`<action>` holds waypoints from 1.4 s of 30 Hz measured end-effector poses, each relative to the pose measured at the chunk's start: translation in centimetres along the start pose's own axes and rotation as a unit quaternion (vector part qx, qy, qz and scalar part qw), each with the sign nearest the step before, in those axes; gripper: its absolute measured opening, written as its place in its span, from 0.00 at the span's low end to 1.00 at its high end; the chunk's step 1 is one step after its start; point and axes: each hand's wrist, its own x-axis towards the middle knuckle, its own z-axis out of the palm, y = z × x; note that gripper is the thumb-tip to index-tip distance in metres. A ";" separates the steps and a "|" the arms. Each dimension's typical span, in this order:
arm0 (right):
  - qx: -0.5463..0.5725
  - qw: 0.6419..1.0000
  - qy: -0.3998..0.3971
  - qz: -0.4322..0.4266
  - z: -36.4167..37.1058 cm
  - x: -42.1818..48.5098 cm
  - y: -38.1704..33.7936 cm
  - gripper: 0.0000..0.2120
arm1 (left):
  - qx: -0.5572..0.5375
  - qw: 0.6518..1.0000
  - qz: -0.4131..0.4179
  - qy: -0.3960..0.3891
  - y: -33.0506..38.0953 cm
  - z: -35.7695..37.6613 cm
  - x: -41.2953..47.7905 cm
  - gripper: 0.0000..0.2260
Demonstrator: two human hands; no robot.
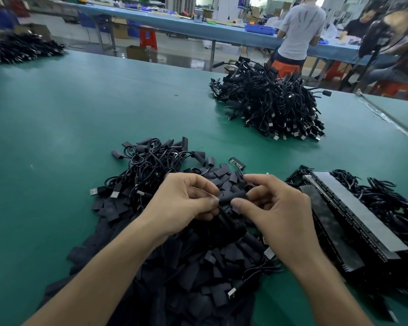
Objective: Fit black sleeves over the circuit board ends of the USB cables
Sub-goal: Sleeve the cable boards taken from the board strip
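My left hand and my right hand meet above a heap of flat black sleeves. Between their fingertips is one black sleeve, lying level; the left thumb and forefinger pinch its left end, the right thumb and fingers pinch its right end. Whether a circuit board sits inside it is hidden. Just behind, a bare green circuit board on a cable end lies on the table. A tangle of black USB cables with sleeved ends lies behind the hands.
A big pile of sleeved cables stands far right on the green table. Racks of cables with grey strips lie at my right. Another cable pile is far left. People work at a blue bench behind.
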 end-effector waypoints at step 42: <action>-0.038 0.990 -0.003 0.136 -3.1 1.0 -0.8 0.08 | 0.378 0.879 0.151 0.250 1.6 -1.3 -0.6 0.20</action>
